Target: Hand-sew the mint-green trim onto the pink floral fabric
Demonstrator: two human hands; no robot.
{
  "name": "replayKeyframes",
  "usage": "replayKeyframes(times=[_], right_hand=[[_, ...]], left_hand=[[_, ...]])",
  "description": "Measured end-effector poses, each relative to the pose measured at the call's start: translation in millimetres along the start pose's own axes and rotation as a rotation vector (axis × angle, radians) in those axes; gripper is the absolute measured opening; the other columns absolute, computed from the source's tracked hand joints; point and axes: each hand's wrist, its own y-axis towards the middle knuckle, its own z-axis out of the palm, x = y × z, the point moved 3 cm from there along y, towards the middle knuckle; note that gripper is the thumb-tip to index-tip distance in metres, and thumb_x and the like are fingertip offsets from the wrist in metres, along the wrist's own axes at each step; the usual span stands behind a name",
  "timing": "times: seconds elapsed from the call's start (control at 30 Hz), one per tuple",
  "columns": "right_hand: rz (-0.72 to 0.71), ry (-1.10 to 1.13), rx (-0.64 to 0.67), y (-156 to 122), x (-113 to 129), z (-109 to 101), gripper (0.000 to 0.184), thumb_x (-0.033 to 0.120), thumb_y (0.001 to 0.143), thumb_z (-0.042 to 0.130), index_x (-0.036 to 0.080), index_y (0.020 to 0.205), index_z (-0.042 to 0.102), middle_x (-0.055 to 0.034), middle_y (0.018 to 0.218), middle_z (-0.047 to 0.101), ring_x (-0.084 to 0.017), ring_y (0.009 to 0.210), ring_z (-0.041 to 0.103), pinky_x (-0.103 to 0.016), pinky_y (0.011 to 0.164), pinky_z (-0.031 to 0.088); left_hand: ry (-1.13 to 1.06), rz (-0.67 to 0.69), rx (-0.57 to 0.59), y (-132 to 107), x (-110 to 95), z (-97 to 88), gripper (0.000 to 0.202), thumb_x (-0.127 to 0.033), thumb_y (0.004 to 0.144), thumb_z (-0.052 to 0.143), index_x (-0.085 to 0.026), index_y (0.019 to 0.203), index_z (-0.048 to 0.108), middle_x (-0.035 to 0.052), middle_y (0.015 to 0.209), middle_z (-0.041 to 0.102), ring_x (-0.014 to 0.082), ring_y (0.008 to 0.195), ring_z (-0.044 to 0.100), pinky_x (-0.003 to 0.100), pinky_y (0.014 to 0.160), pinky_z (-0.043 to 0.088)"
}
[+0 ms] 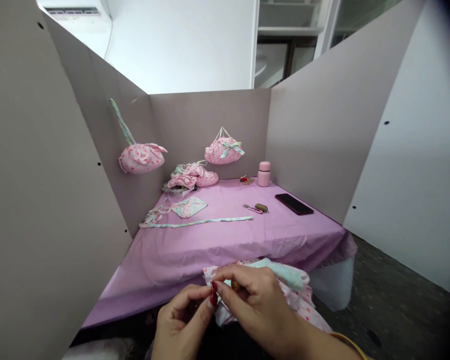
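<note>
The left hand [183,312] and the right hand [260,297] meet fingertip to fingertip, each grip pinched together, though whatever lies between the fingers is too fine to make out; beneath and just beyond them the dotted cloth [310,314] hangs bunched by the front edge of the worktop [225,242]. That loose piece looks unfinished, while the gathered pouch [142,158] hanging at the left panel [135,90] and the bow-tied pouch [224,152] at the back panel [187,115] look complete. A patterned strip [202,222] runs from the left edge past the middle, with a folded patch [189,207] behind it, both apparently unattached. Snips [253,208] and a thread spool [261,207] lie right of the middle, the phone [294,204] along the right edge, the pink bottle [263,175] near the back right corner, a fabric pile [191,176] at the back left. Panels wall three sides, so the easiest movement seems to be across the stretch between strip and front edge
</note>
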Motion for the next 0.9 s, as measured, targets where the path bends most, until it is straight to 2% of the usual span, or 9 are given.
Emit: replayKeyframes(times=[0.4,0.9], right_hand=[[0.024,0.039,0.022,1.1,0.0,-0.3,0.013,0.012,0.08,0.056,0.015,0.082,0.069,0.0011,0.064,0.068,-0.008,0.05,0.056,-0.016,0.05,0.039],[0.019,0.021,0.027,-0.4,-0.4,0.6,0.015,0.013,0.08,0.055,0.016,0.082,0.07,0.0011,0.063,0.067,-0.007,0.049,0.054,-0.017,0.049,0.038]], left_hand=[[-0.028,-0.008,0.031,0.6,2.3,-0.2,0.005,-0.027,0.067,0.074,-0.024,0.071,0.074,-0.0005,0.07,0.072,0.0142,0.069,0.062,0.017,0.065,0.049],[-0.021,-0.008,0.01,0.3,3.1,-1.4,0.008,-0.029,0.067,0.074,-0.023,0.072,0.074,0.0005,0.07,0.073,0.015,0.069,0.063,0.018,0.066,0.049]])
